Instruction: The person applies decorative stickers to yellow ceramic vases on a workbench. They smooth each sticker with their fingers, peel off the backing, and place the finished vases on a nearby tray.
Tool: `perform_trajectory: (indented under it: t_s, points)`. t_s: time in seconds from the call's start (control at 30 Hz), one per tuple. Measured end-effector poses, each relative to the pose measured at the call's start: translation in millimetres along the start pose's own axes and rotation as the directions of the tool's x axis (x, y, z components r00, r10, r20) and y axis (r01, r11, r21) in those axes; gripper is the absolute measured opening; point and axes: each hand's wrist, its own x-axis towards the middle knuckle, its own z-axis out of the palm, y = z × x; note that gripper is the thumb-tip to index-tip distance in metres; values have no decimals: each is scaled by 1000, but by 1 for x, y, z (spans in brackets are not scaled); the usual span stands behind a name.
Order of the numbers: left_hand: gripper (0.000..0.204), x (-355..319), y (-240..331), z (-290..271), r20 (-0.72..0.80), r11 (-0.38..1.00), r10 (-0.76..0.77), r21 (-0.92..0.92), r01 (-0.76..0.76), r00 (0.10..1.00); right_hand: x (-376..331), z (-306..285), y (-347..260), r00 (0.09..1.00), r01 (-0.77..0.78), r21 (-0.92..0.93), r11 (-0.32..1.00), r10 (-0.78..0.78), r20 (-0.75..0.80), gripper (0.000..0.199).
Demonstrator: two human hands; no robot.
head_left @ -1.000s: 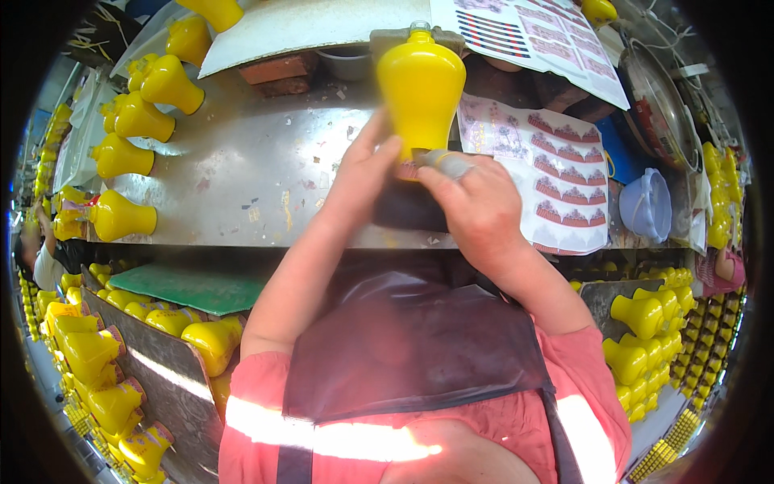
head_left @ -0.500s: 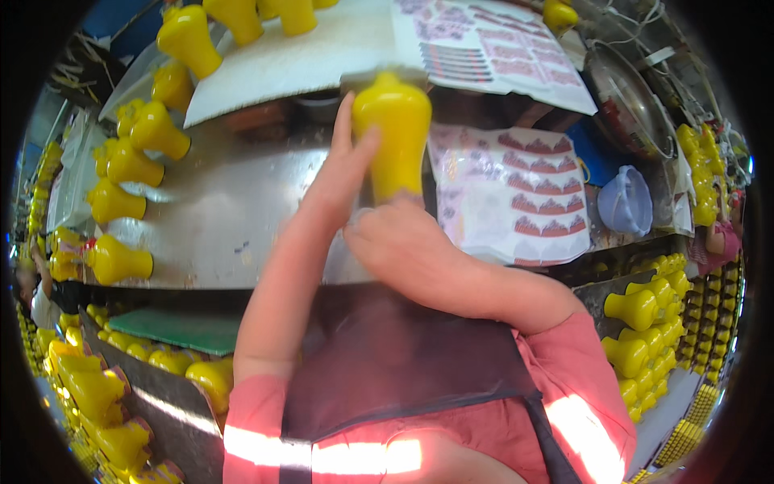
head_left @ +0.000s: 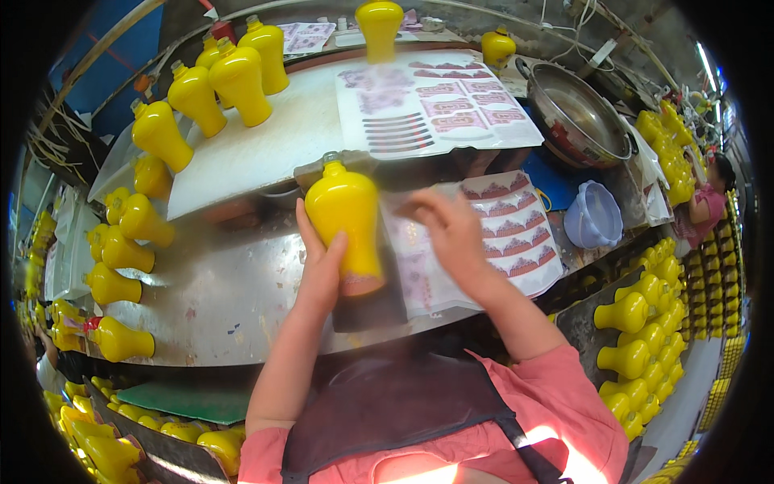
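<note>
A glossy yellow bottle [head_left: 343, 211] with a broad shoulder and short clear neck leans in front of me, a pinkish patterned band around its foot. My left hand [head_left: 321, 270] grips it from the left side, thumb across the front. Under and beside it is a dark, flat-sided support [head_left: 367, 315]. Off to the right of the bottle, my right hand [head_left: 451, 230] hovers over a sheet of printed decals [head_left: 516, 234], fingers loosely bent and apart. Motion blurs those fingertips; nothing shows between them.
Several yellow bottles [head_left: 242, 85] line the white board [head_left: 282, 121] and the metal table's left side [head_left: 201, 274]. A second decal sheet [head_left: 435, 105] lies on the board. To the right are a lavender bucket [head_left: 592, 216], a large metal pan [head_left: 576, 113] and racked bottles [head_left: 637, 347]. Another person [head_left: 705, 206] is at far right.
My right hand has left the bottle's foot and moved right, over the decal sheet. The left hand still holds the bottle, now lower in view. The view has shifted, showing more of the far side.
</note>
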Motion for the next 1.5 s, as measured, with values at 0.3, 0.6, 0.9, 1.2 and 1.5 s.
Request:
perform_trajectory:
  t_s: [0.3,0.6,0.9,1.2,1.5]
  points:
    - [81,-2,-3,0,3,995,-38,-91,38,999,109,-64,131,987,-154,-481,863,156,-37,23]
    - [77,-2,-11,-6,-22,996,-26,-90,24,999,100,-83,117,937,-27,-635,772,241,252,31]
    - [96,0,0,-1,-17,999,40,7,-40,999,85,-75,158,978,112,-436,893,-21,207,42]
    - [88,8,4,-4,69,974,-69,-210,83,995,83,-85,105,963,-130,-116,985,153,222,18]
    - [87,5,9,5,13,992,47,-114,-45,999,154,-42,-14,774,-226,69,972,136,618,27]
